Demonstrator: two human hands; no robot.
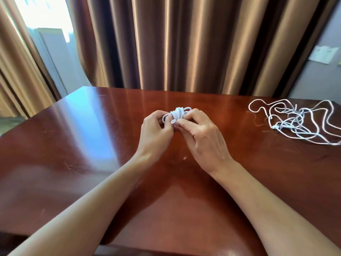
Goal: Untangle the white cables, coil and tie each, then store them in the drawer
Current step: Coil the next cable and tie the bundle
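Centrally, coiled cable (178,114) between both hands, tangled cable (297,122) right.

No readable text anywhere. Faint marks on the wall switch plate (323,54), too blurred to make out.

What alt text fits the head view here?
Both hands, left and right, hold a small white coil above a wooden table. A loose tangle of white cable lies at the table's right, with brown curtains behind.
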